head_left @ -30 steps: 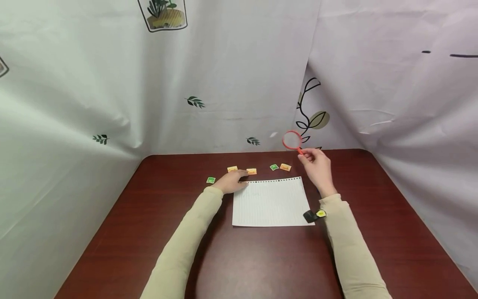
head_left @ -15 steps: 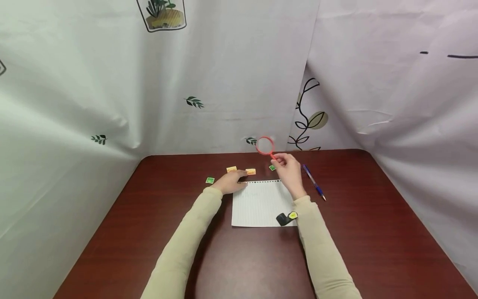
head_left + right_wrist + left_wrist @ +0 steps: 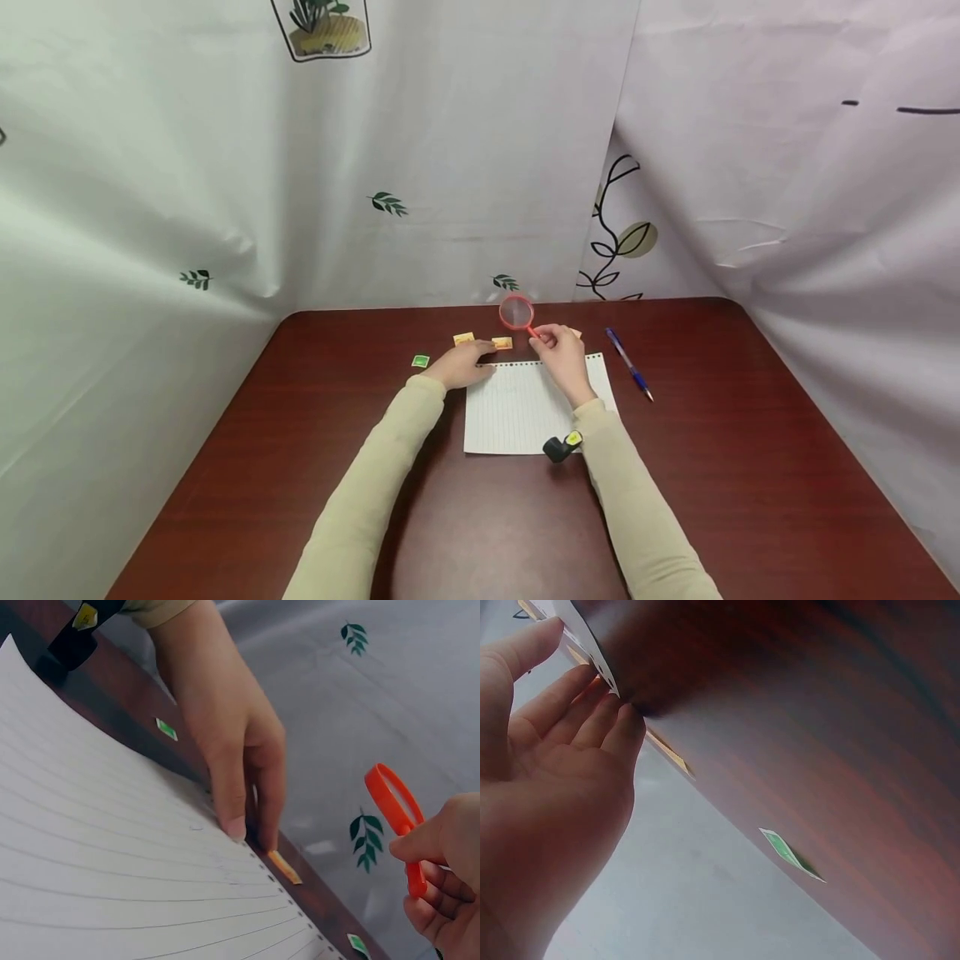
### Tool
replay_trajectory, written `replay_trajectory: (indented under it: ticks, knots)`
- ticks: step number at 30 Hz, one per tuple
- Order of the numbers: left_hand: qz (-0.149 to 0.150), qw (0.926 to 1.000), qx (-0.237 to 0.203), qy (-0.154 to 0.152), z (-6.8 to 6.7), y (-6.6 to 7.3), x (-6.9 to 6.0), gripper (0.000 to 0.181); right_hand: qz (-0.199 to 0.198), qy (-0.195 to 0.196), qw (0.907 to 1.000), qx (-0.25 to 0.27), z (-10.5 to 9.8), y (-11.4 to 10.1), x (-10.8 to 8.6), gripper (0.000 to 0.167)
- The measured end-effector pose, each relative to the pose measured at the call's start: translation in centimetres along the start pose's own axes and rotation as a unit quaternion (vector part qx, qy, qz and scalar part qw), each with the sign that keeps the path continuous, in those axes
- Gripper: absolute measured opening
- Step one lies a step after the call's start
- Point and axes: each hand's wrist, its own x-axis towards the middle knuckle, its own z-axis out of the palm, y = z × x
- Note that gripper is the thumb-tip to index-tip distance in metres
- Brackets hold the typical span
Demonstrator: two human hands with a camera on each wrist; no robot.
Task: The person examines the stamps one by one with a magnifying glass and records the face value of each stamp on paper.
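My right hand (image 3: 562, 360) pinches the handle of a red magnifying glass (image 3: 517, 312), its round lens tilted up near the table's far edge. In the right wrist view the thumb and curled fingers lie around the handle. My left hand (image 3: 459, 367) rests at the top left corner of a lined, hole-punched sheet of paper (image 3: 502, 417). Its thumb lies on the paper and its fingers reach past the edge, between two orange stamp-like pieces (image 3: 502, 342). A green stamp-like piece (image 3: 421, 361) lies left of that hand. Another green one (image 3: 357, 945) shows in the right wrist view.
A blue pen (image 3: 628, 364) lies right of the paper. One more orange piece (image 3: 577, 333) is partly hidden behind my right hand. A black wrist strap (image 3: 558, 448) hangs at the right sleeve. White printed curtains (image 3: 465, 167) stand behind the brown table (image 3: 262, 467).
My right hand has carried the magnifying glass leftward and lower, over the stamp-like pieces. The pen has come into sight behind it. My left hand has stayed in place.
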Motion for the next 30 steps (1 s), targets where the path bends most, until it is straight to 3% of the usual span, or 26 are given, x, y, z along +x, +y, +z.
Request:
replay_trajectory:
  ticks: [14, 30]
  knots:
    - [0.011, 0.9999, -0.009, -0.001, 0.1, -0.3, 0.1, 0.050, 0.018, -0.044, 0.9988, 0.013, 1.7, 1.6, -0.3, 0.012]
    - [0.018, 0.9997, -0.019, 0.000, 0.2, -0.5, 0.3, 0.049, 0.028, -0.063, 0.9976, 0.001, 1.9, 2.2, -0.8, 0.015]
